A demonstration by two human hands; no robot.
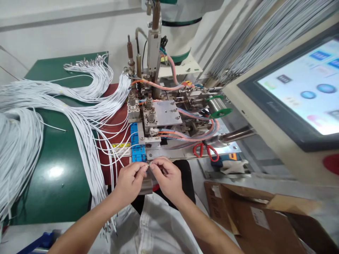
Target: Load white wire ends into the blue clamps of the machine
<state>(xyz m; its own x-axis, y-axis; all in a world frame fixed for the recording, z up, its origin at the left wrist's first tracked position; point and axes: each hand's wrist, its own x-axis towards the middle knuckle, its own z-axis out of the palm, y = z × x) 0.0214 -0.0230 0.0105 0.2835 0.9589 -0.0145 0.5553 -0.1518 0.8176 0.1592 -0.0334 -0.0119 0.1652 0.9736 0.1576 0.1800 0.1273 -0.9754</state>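
Observation:
My left hand [131, 180] and my right hand [167, 175] meet just below the front edge of the machine [164, 116]. Thumb and forefinger of each are pinched at a tiny metallic piece [149, 164], mostly hidden by the fingertips, so its kind is unclear. Right behind the fingers is a blue block [136, 144] at the machine's left side, with a few white wires running to it. A thick bundle of white wires [79, 130] spreads over the bench to the left and hangs down beside my left forearm.
A green mat [63, 190] covers the bench at left, with another wire coil [21, 158]. Red-handled scissors [206, 151] lie at the machine's front right. A control screen [304, 84] juts in from the right above an open cardboard box [254, 218]. A green-flanged spool [218, 107] sits behind.

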